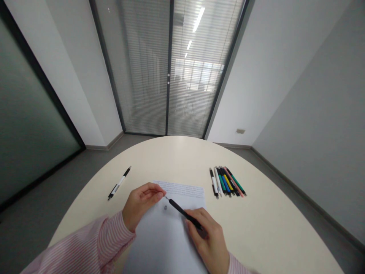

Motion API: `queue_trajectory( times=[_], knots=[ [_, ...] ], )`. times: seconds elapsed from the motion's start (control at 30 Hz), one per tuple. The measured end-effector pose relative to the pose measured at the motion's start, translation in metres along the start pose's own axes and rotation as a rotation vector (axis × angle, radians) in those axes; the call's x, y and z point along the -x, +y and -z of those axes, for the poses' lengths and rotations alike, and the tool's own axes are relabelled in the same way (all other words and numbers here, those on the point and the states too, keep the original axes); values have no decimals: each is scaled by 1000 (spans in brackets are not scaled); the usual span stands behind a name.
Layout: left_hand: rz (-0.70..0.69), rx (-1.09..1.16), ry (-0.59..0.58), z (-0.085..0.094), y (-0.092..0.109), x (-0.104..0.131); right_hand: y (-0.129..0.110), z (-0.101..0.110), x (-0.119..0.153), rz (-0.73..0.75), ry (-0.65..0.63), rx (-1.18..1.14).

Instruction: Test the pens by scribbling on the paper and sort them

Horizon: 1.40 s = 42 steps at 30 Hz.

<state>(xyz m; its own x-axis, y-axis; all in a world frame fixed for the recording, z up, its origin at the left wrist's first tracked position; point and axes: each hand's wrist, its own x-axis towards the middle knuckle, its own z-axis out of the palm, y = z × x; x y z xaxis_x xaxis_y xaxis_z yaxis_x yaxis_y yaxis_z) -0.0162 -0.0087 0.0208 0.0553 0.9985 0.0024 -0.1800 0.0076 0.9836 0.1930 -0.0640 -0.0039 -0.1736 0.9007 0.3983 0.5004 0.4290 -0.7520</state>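
Observation:
A black pen [182, 212] slants over a sheet of paper [168, 239] with lines of writing near its top edge. Its rear part is held between the thumb and fingers of my right hand [207, 236]. At the pen's thin front end, my left hand [142, 201] pinches a tiny part at the tip, too small to make out. On the paper just below that tip lies a small dark metallic piece [165, 207], touched by neither hand.
A white and black pen [119, 183] lies alone at the left of the round table [179, 152]. Several pens in various colours [227, 182] lie side by side at the right. Beyond the table are glass panels with blinds [188, 102].

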Motion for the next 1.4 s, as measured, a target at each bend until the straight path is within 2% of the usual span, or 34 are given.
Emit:
queue_trajectory(
  times=[0.27,0.47,0.6,0.9,1.03,1.13,1.4],
  knots=[
    [34,-59,-61,-2,2,1,-2,1,-1,-15,-15,-2],
    [23,-33,-44,-1,-2,1,-3,1,-1,2,-20,-9],
    [56,-36,-118,-1,-1,1,-2,1,-1,18,-10,-9],
    [30,147,-172,0,-4,2,1,0,1,2,-22,-10],
    [10,185,-156,1,-6,2,3,-1,2,6,-25,-19],
    [18,146,-163,1,-6,3,3,-1,3,-5,-34,-18],
    [-69,-72,-221,3,-9,4,6,-2,3,3,-11,-17]
  ],
)
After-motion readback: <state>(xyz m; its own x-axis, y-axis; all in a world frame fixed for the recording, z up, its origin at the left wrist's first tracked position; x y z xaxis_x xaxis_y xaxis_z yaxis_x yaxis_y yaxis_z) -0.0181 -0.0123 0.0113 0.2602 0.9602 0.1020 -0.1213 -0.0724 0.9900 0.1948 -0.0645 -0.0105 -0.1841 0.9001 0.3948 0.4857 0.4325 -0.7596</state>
